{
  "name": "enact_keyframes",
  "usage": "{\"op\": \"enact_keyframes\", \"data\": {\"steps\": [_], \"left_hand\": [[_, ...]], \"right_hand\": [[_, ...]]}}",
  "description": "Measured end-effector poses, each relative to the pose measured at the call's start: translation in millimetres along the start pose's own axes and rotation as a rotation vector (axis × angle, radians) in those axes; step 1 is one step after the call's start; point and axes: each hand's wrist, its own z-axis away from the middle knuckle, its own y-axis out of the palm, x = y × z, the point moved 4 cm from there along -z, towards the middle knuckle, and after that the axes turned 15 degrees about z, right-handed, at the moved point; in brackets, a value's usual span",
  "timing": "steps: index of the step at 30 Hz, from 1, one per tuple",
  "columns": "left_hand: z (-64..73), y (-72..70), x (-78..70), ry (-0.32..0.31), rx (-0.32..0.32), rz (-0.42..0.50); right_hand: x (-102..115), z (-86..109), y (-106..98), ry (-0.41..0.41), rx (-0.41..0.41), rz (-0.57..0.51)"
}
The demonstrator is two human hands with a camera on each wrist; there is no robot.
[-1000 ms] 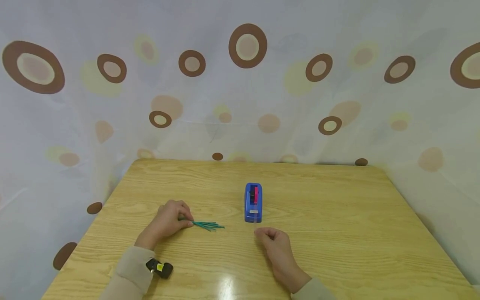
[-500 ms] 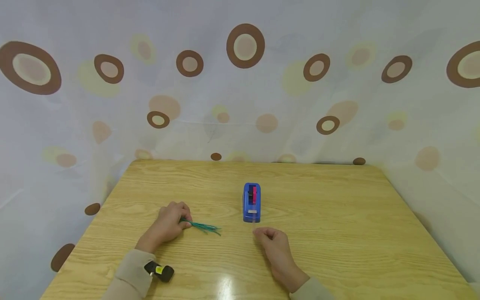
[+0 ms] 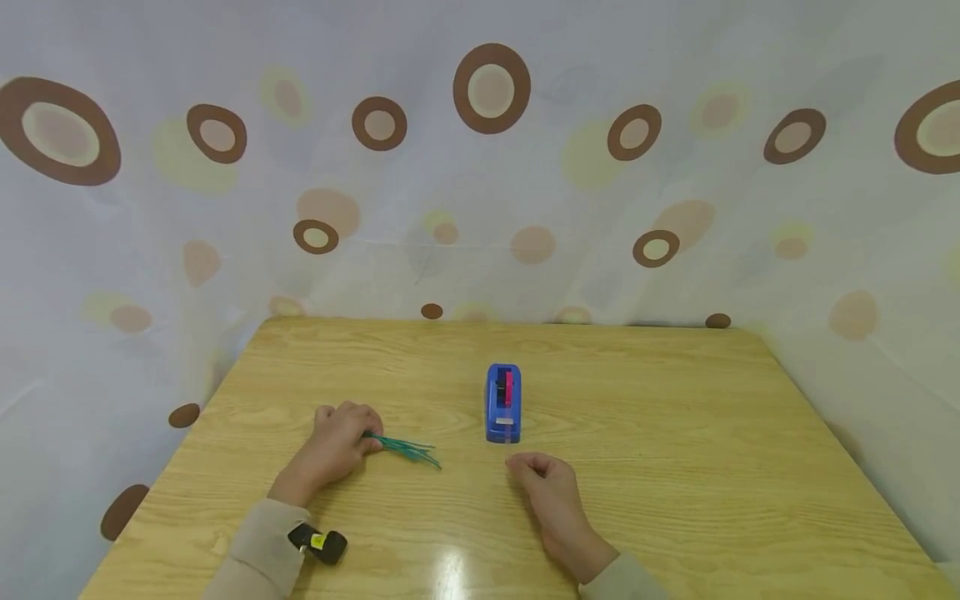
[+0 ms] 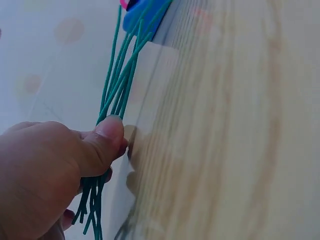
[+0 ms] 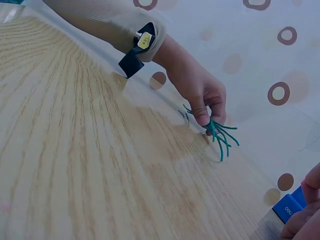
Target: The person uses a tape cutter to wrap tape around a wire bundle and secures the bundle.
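A bundle of thin green strands (image 3: 408, 449) fans out to the right from my left hand (image 3: 339, 443), which pinches it between thumb and fingers. In the left wrist view the strands (image 4: 122, 75) run up past the thumb, and short ends stick out below the hand. A blue tape dispenser (image 3: 503, 403) with a pink-and-black reel stands at the middle of the table. Just in front of it, my right hand (image 3: 553, 498) pinches the end of a strip of clear tape (image 3: 507, 435) drawn from its cutter.
The wooden table (image 3: 675, 417) reaches back to a white curtain (image 3: 420, 183) with brown and beige ovals. A black wrist camera (image 3: 318, 542) is strapped at the left sleeve. Light glares off the table's front.
In the left fingers the strands have shifted, their tips now pointing slightly more downward in the head view. The right hand stays by the dispenser.
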Motion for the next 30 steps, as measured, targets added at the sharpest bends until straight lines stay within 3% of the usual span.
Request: {"op": "enact_keyframes", "data": {"steps": [8,18,25,30], "left_hand": [[-4.3,-6.0,-6.0,-0.02,-0.002,-0.021],[-4.0,-12.0,-14.6,0.013,-0.011,-0.052],[-1.3,-10.9,-7.5,-0.04,0.037,0.117],[-0.5,-10.9,-2.5,-0.044,0.062,0.263]], "right_hand": [[0.7,0.2,-0.3,0.023,0.011,-0.027],[1.3,0.0,-0.3,0.016,0.017,-0.039],[2.6,1.4,0.3,0.031,0.015,-0.019],[3.9,2.8,-0.2,0.021,0.025,-0.028]]}}
